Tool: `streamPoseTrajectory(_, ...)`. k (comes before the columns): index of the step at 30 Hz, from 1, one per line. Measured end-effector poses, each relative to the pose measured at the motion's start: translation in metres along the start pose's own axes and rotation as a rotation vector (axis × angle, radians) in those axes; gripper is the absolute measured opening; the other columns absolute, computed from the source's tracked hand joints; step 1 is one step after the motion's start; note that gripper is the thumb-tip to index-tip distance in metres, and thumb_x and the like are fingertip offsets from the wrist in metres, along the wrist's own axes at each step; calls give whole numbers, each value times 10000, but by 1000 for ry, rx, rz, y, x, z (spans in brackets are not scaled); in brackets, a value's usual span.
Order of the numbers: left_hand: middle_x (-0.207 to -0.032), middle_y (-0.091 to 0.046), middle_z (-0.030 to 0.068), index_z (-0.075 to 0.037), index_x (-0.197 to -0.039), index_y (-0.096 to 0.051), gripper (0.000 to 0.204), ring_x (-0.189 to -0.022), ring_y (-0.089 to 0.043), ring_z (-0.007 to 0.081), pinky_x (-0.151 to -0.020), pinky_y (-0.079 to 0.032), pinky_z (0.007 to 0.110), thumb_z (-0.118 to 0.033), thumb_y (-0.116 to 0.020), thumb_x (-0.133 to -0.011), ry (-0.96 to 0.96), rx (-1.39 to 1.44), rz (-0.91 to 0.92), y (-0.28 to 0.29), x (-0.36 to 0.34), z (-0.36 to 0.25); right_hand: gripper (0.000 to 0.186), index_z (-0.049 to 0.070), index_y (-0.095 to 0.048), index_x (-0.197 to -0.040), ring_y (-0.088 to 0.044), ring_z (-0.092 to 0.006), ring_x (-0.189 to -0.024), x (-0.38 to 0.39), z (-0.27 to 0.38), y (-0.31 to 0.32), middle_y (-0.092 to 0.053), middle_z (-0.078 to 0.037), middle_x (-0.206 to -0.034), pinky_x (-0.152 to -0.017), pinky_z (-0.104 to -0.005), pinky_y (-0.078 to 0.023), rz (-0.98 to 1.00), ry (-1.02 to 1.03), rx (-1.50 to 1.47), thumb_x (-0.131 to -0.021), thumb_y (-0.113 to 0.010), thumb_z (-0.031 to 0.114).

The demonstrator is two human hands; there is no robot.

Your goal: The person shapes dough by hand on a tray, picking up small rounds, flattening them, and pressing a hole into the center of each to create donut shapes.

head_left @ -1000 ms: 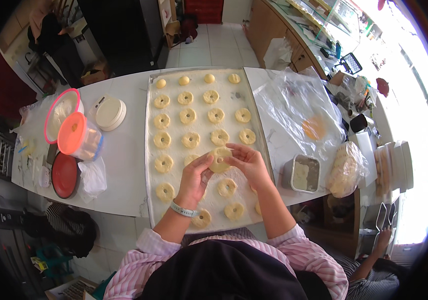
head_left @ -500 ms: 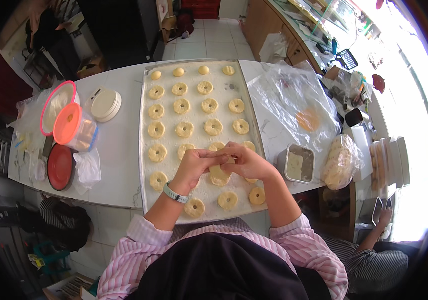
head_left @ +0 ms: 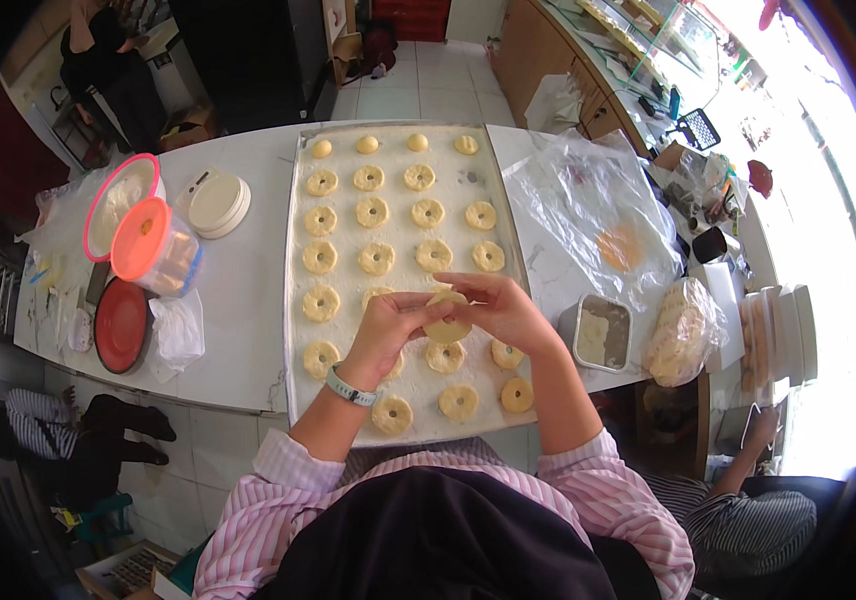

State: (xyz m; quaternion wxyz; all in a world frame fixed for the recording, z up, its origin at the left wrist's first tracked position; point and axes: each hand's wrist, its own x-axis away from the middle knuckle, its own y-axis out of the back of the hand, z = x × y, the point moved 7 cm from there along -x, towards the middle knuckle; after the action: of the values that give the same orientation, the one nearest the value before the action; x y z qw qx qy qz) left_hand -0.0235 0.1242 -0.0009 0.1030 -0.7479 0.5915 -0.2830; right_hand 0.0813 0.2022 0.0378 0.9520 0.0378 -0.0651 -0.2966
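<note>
My left hand (head_left: 394, 328) and my right hand (head_left: 501, 312) hold a pale yellow dough piece (head_left: 450, 331) between them, over the lower middle of a floured tray (head_left: 349, 283). Fingers of both hands pinch its upper edge; whether it has a hole is hard to make out. Rows of dough rings (head_left: 372, 212) lie on the tray beneath and around my hands, and my fingers and wrists hide some of them. Round dough balls (head_left: 368, 145) sit along the far edge, beside one dough piece with pressed marks (head_left: 465, 145). My left wrist wears a pale band.
Left of the tray are a kitchen scale (head_left: 218, 205), an orange-lidded tub (head_left: 142, 240), a pink-rimmed bowl (head_left: 156, 172) and a red pan (head_left: 122, 325). On the right stand a metal tin (head_left: 603, 333), plastic sheeting (head_left: 573, 185) and a bagged dough-coloured item (head_left: 676, 335). Other people are nearby.
My hands have spread slightly apart at the fingertips, and the dough piece between them shows more. My view has shifted slightly. A person at the lower left has come further into sight.
</note>
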Motion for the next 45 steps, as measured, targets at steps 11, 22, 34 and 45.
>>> streamPoseTrajectory(11,-877,-667,102,56,-959,-652,217,-778,-647,143,-694,-544,252,-95,-676,-806,2,64,-1,-3,4,-4,449,66,-542,-1244,-542,-78,-782,-1,-1,-1,-578,-8,-860,-719,-233,-456,31,-36,-55,-802,-609,13)
streamPoseTrajectory(22,-859,-666,83,54,-952,-660,245,-772,-642,128,-656,-529,229,-123,-706,-789,-37,32,-129,8,-5,0,365,69,-587,-1185,-584,-117,-815,0,6,4,-617,-45,-896,-712,-248,-467,-16,-52,18,-824,-637,74)
streamPoseTrajectory(34,-869,-669,87,42,-984,-648,237,-815,-643,151,-738,-541,281,-131,-665,-823,28,103,-85,6,-12,5,387,39,-582,-1183,-590,-94,-815,-3,-6,19,-652,-47,-919,-739,-256,-478,-134,-75,-1,-807,-663,85)
streamPoseTrajectory(45,-863,-670,90,38,-948,-660,243,-777,-651,155,-709,-547,264,-159,-690,-809,9,45,-75,7,-14,7,299,37,-621,-1130,-596,-103,-810,-4,-5,7,-624,-32,-931,-730,-236,-480,-92,-22,148,-832,-634,62)
